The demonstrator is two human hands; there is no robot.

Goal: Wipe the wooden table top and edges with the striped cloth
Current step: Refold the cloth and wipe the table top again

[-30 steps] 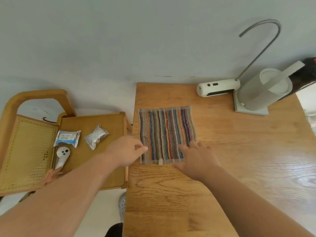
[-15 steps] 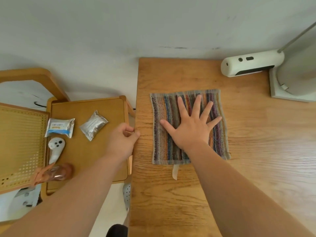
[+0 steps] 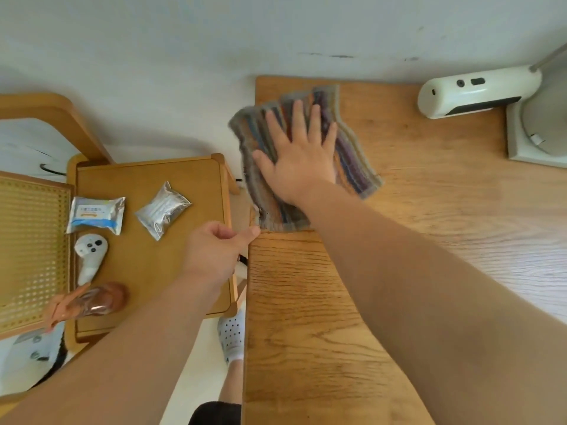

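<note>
I see the left hand low centre, fingers curled loosely, thumb touching the tabletop edge. Farther up, right hand lies flat, fingers spread, on the striped cloth, blurred, overhanging the upper-left corner.

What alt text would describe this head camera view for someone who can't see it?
A person's right hand presses flat on a striped cloth at the far left corner of a wooden table, the cloth overhanging the edge. The left hand rests loosely curled at the table's left edge, beside a small side table holding packets and a controller.
</note>
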